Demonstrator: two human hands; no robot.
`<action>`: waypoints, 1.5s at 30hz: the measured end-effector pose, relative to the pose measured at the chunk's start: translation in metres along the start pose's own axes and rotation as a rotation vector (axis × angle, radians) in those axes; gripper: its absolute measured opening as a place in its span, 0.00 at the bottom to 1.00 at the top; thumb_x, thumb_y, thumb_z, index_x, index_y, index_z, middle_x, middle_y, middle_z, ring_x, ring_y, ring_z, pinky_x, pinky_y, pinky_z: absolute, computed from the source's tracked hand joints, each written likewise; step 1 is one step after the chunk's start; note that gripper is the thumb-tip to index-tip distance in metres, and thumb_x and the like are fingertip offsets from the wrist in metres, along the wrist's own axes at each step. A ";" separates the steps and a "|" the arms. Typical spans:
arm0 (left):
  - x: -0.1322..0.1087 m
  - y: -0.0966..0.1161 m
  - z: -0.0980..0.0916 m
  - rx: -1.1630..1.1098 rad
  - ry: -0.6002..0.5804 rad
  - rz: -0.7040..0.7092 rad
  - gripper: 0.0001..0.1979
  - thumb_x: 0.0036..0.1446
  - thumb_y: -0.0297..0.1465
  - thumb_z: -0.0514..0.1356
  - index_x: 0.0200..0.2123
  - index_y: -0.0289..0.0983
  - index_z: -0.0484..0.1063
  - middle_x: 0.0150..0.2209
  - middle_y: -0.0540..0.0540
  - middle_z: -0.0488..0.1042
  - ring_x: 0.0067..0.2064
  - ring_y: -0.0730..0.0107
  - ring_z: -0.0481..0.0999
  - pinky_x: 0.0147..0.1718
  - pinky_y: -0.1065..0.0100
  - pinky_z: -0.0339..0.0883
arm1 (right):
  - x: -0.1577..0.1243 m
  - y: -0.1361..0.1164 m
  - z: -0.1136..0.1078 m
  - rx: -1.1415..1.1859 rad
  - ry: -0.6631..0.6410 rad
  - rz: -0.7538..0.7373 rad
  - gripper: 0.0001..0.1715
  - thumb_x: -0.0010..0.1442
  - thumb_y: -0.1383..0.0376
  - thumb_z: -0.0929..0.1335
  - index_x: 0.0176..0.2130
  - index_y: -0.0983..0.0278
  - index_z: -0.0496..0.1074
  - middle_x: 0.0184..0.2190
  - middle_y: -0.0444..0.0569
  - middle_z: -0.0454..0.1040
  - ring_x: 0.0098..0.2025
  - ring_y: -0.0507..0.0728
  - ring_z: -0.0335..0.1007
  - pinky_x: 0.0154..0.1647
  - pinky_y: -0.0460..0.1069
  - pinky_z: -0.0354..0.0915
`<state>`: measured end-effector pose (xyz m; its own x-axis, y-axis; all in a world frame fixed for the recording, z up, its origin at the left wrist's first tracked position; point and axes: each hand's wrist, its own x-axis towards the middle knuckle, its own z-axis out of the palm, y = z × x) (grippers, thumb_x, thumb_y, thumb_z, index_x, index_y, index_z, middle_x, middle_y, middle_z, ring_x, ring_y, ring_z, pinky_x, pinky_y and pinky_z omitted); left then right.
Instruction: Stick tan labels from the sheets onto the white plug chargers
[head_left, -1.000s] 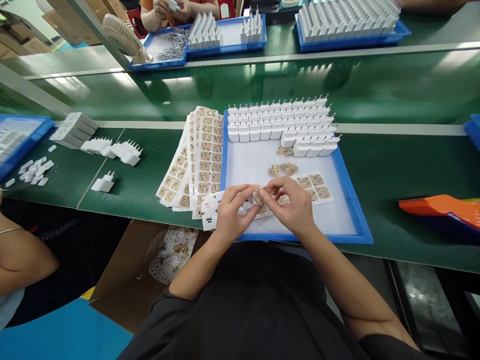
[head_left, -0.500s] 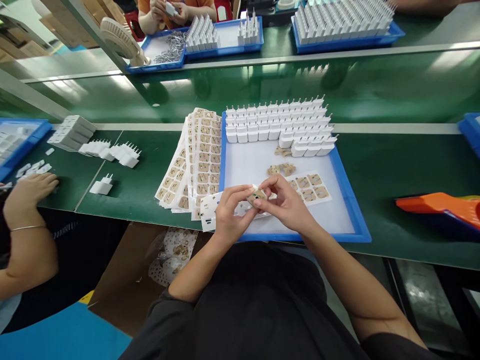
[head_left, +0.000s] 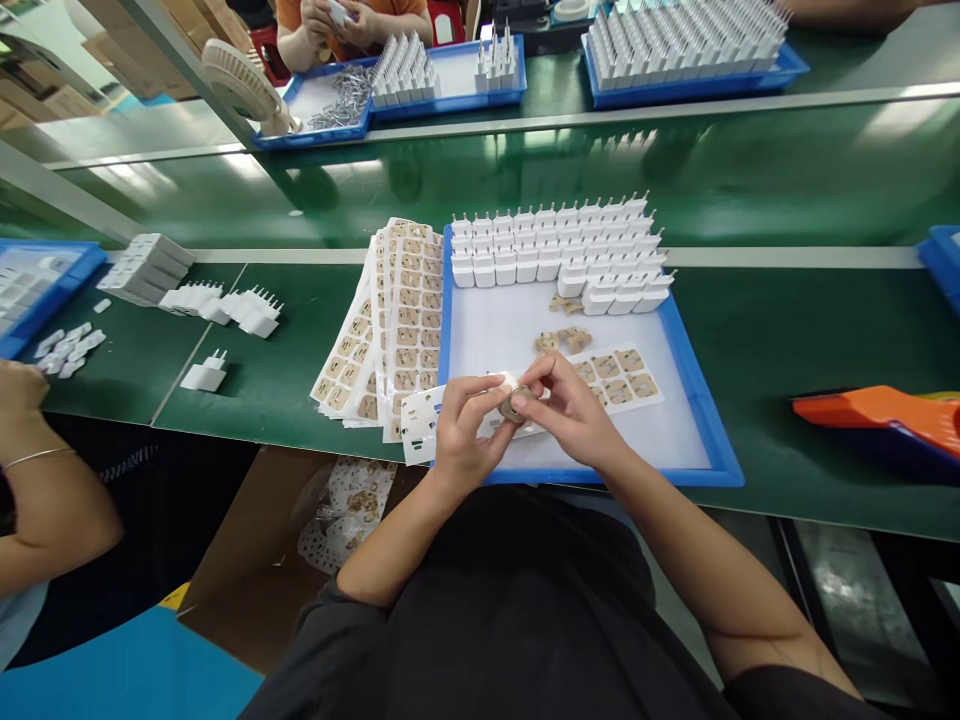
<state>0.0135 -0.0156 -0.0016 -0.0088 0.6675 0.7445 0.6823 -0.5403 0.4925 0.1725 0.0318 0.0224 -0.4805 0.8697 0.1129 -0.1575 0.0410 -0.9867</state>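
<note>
Above the tray's front part, my left hand (head_left: 466,430) and my right hand (head_left: 574,412) meet with fingers closed around one small white charger (head_left: 510,380). A tan die-cut sticker (head_left: 516,404) covers its upturned face, and my right thumb presses on it. Fingers hide most of the charger. Under my hands lies a white backing sheet (head_left: 420,424) with cut-outs, overlapping the tray's left edge. Just beyond my right hand, a smaller sheet of tan stickers (head_left: 616,376) lies in the blue-rimmed tray (head_left: 705,420), beside loose tan pieces (head_left: 562,340).
Rows of white chargers (head_left: 547,245), pins up, fill the tray's back. Sticker sheets (head_left: 405,320) are stacked left of it. Farther left are loose chargers (head_left: 204,374) and a co-worker's arm (head_left: 52,490). An orange and dark-blue object (head_left: 885,425) sits right. An open carton (head_left: 247,560) stands below.
My right thumb has shifted over the sticker face, and the charger has tilted slightly between my fingers. At the left, the co-worker's hand has drawn back from the small white pieces.
</note>
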 end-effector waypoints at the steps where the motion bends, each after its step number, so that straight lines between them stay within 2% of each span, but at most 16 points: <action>1: 0.000 0.000 0.000 0.005 0.000 0.004 0.18 0.58 0.27 0.68 0.50 0.42 0.69 0.46 0.43 0.75 0.46 0.63 0.78 0.44 0.59 0.78 | 0.000 0.000 0.000 0.002 0.001 -0.005 0.11 0.63 0.58 0.71 0.39 0.59 0.68 0.32 0.42 0.60 0.33 0.52 0.62 0.30 0.46 0.69; 6: -0.001 0.000 0.000 -0.007 0.001 0.005 0.19 0.57 0.25 0.68 0.50 0.40 0.69 0.46 0.42 0.75 0.46 0.63 0.78 0.44 0.59 0.77 | 0.001 0.000 -0.003 -0.010 -0.008 -0.015 0.09 0.65 0.57 0.69 0.39 0.60 0.69 0.32 0.43 0.64 0.33 0.53 0.64 0.31 0.48 0.68; 13: -0.002 0.000 0.002 0.028 0.001 0.059 0.21 0.57 0.24 0.68 0.52 0.42 0.69 0.47 0.42 0.74 0.46 0.63 0.76 0.38 0.64 0.78 | 0.000 0.001 -0.002 -0.048 0.016 -0.041 0.06 0.64 0.61 0.69 0.39 0.60 0.68 0.29 0.41 0.62 0.31 0.52 0.63 0.30 0.48 0.66; 16: -0.002 0.000 0.002 0.030 0.001 0.064 0.21 0.57 0.24 0.68 0.52 0.42 0.69 0.46 0.42 0.74 0.46 0.63 0.76 0.39 0.64 0.78 | 0.000 -0.001 -0.003 -0.031 0.015 -0.010 0.04 0.64 0.63 0.68 0.38 0.60 0.68 0.30 0.41 0.62 0.32 0.52 0.63 0.31 0.47 0.67; 20: -0.004 -0.002 -0.001 -0.038 -0.014 -0.024 0.19 0.58 0.27 0.68 0.51 0.42 0.69 0.47 0.42 0.75 0.48 0.62 0.78 0.44 0.59 0.77 | 0.000 -0.004 -0.006 0.051 -0.037 0.055 0.06 0.63 0.61 0.69 0.40 0.60 0.71 0.31 0.42 0.63 0.34 0.52 0.64 0.32 0.47 0.69; 25: -0.006 -0.004 -0.003 -0.215 -0.046 -0.179 0.20 0.57 0.30 0.69 0.51 0.39 0.69 0.47 0.41 0.75 0.49 0.62 0.77 0.40 0.64 0.77 | -0.002 -0.008 -0.009 0.017 -0.092 0.061 0.15 0.60 0.59 0.73 0.45 0.60 0.73 0.34 0.44 0.64 0.38 0.54 0.66 0.34 0.49 0.73; 28: -0.003 -0.002 -0.004 -0.193 -0.046 -0.148 0.19 0.56 0.29 0.69 0.50 0.39 0.70 0.46 0.42 0.76 0.48 0.63 0.78 0.40 0.65 0.76 | -0.002 -0.007 -0.007 -0.186 0.008 -0.056 0.09 0.64 0.59 0.71 0.43 0.60 0.74 0.35 0.46 0.68 0.38 0.55 0.68 0.34 0.49 0.71; 31: -0.001 0.000 -0.004 -0.153 -0.061 -0.121 0.17 0.57 0.30 0.68 0.49 0.39 0.70 0.45 0.42 0.77 0.46 0.64 0.78 0.40 0.64 0.76 | -0.003 -0.003 -0.004 -0.435 0.136 -0.268 0.04 0.66 0.62 0.69 0.40 0.59 0.74 0.35 0.48 0.72 0.36 0.56 0.69 0.35 0.51 0.71; 34: -0.002 -0.001 -0.005 -0.171 -0.100 -0.212 0.17 0.58 0.33 0.67 0.49 0.39 0.70 0.42 0.44 0.76 0.40 0.68 0.78 0.37 0.66 0.75 | -0.005 0.002 -0.003 -0.610 0.104 -0.521 0.03 0.65 0.65 0.68 0.39 0.57 0.74 0.36 0.50 0.75 0.36 0.58 0.71 0.36 0.54 0.71; 36: -0.002 -0.004 -0.006 -0.191 -0.099 -0.272 0.18 0.58 0.34 0.67 0.50 0.38 0.69 0.41 0.44 0.75 0.37 0.70 0.76 0.36 0.67 0.74 | -0.006 0.003 -0.004 -0.639 0.064 -0.620 0.05 0.64 0.67 0.69 0.40 0.56 0.74 0.36 0.49 0.76 0.37 0.58 0.72 0.37 0.54 0.72; 38: -0.003 -0.005 -0.007 -0.188 -0.090 -0.260 0.18 0.57 0.32 0.67 0.49 0.38 0.70 0.42 0.44 0.75 0.39 0.68 0.77 0.36 0.67 0.73 | -0.007 0.002 -0.005 -0.621 0.133 -0.589 0.05 0.64 0.67 0.69 0.41 0.57 0.74 0.36 0.49 0.76 0.37 0.57 0.72 0.36 0.53 0.71; 40: -0.002 -0.005 -0.007 -0.165 -0.092 -0.200 0.17 0.56 0.30 0.68 0.48 0.39 0.71 0.44 0.42 0.76 0.44 0.64 0.77 0.38 0.65 0.73 | -0.006 0.000 -0.006 -0.591 0.224 -0.460 0.05 0.65 0.65 0.69 0.43 0.57 0.74 0.39 0.48 0.77 0.35 0.56 0.71 0.33 0.51 0.71; 42: -0.002 -0.003 -0.007 -0.145 -0.096 -0.147 0.17 0.56 0.27 0.67 0.48 0.39 0.71 0.45 0.41 0.76 0.47 0.62 0.76 0.40 0.63 0.73 | -0.005 -0.002 -0.007 -0.579 0.224 -0.354 0.05 0.65 0.62 0.70 0.43 0.58 0.74 0.40 0.48 0.77 0.34 0.54 0.71 0.31 0.50 0.70; 45: -0.002 -0.001 -0.007 -0.144 -0.093 -0.129 0.17 0.55 0.26 0.67 0.49 0.39 0.72 0.45 0.42 0.76 0.48 0.62 0.77 0.41 0.63 0.73 | -0.003 0.000 -0.007 -0.626 0.185 -0.377 0.04 0.66 0.62 0.68 0.40 0.58 0.75 0.37 0.48 0.77 0.35 0.56 0.72 0.31 0.51 0.70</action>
<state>0.0072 -0.0200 -0.0003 -0.0167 0.7766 0.6297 0.5680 -0.5110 0.6452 0.1802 0.0331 0.0213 -0.3297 0.8075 0.4892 0.2633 0.5762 -0.7737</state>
